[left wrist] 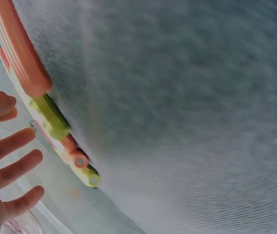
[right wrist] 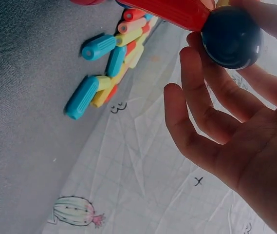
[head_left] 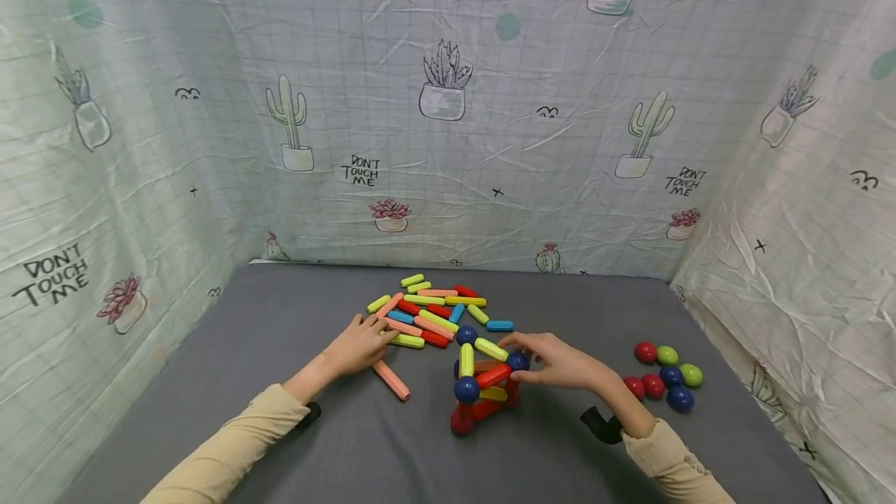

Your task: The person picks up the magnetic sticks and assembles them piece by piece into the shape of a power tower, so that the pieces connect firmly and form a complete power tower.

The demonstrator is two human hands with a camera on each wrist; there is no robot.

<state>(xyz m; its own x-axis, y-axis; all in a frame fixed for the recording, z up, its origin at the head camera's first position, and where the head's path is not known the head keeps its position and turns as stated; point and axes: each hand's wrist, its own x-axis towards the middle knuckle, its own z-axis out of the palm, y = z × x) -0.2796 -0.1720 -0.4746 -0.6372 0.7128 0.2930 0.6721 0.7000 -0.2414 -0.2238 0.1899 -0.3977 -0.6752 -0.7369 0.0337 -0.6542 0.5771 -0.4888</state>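
My right hand (head_left: 560,360) holds a dark blue ball (right wrist: 231,38) at a top corner of a frame built of rods and balls, fingers and thumb around it. In the frame's top, yellow rods (head_left: 467,361) and a red rod (head_left: 495,376) join blue balls; a red ball (head_left: 461,420) sits at a lower corner. Over the near left edge of the loose rods is my left hand (head_left: 357,344); in the left wrist view its fingers are spread and grip nothing. An orange rod (head_left: 390,379) lies just below that hand, beside a yellow-green rod (head_left: 407,341).
Several loose rods in orange, yellow, red and blue lie beyond the frame, among them a blue rod (head_left: 500,326). At the right, several loose balls include a green ball (head_left: 691,375) and a red ball (head_left: 645,352). A patterned cloth (head_left: 448,177) encloses the grey tabletop (head_left: 280,333).
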